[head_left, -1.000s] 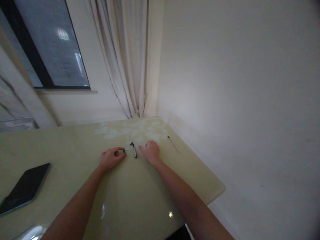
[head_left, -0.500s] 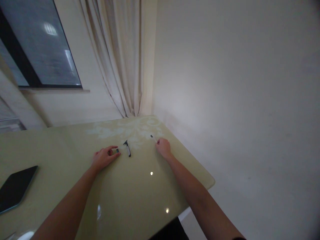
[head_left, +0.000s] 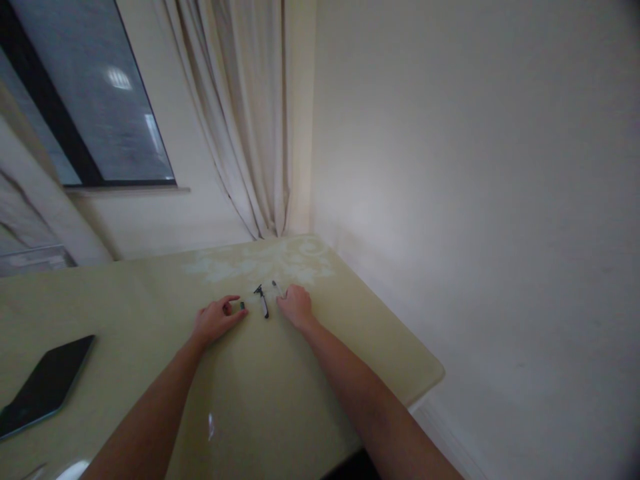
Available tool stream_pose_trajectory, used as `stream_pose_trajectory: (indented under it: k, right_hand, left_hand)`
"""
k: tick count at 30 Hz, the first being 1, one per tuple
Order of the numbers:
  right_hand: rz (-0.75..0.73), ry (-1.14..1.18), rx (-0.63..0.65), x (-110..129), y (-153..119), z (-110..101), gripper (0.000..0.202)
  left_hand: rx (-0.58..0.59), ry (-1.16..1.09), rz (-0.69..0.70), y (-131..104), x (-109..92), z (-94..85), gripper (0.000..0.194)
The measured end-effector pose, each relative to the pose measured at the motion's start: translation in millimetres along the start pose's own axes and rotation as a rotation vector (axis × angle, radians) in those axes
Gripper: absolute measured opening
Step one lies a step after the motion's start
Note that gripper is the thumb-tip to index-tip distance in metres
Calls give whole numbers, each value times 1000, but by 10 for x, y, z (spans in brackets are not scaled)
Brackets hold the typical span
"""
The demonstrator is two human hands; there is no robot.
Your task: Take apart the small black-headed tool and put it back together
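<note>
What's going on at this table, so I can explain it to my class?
A person is handling small items on a table. The right hand holds a thin pale stick with a dark end. The left hand, thumb and finger parted, is at a small dark object. A razor lies between the hands.

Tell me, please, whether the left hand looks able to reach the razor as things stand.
Probably, yes: the razor lies just past the left hand, though a small dark object sits partly between them. The right hand, holding a slim pale stick, is on the razor's other side.
</note>
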State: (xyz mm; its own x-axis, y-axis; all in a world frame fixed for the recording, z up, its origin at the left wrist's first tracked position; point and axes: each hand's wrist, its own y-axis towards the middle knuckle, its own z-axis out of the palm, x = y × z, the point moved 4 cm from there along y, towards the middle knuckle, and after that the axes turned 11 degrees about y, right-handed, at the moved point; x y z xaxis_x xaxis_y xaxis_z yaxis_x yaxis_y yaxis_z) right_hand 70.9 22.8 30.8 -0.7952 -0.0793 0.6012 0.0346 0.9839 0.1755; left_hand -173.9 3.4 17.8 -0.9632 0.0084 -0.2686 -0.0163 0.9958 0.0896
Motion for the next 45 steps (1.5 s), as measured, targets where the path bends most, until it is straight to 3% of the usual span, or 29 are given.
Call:
stream_pose_trajectory:
  k: [4, 10, 15, 24, 27, 30, 33, 36, 45]
  right_hand:
    - [53, 114, -51, -279, 39, -212, 31]
    - [4, 172, -83, -670, -31, -482, 26]
    - [-48, 190, -81, -656, -61, -461, 33]
    - [-78, 191, -43, -636, -17, -380, 38]
    - [-77, 195, -35, -621, 3, -349, 39]
    - [-77, 191, -34, -610, -1, -333, 39]
    - [-79, 185, -38, -614, -23, -332, 39]
    - [-91, 181, -40, -622, -46, -338, 39]
    - [-105, 200, -35, -635, -81, -363, 40]
  left_hand:
    - [-51, -22, -8, -32, -12, -14, 60]
    - [-206, -26, 19, -124, -8, -68, 30]
    - [-234, 50, -28, -252, -15, -101, 29]
    - [-133, 179, 7, -454, -155, -101, 34]
    - [-131, 216, -10, -522, -272, -87, 34]
    - [-119, 243, -70, -567, -517, -68, 43]
    - [6, 267, -121, -540, -809, 0, 57]
    - [53, 340, -119, -450, -1026, 48, 66]
    - [70, 352, -112, -321, -1131, 115, 52]
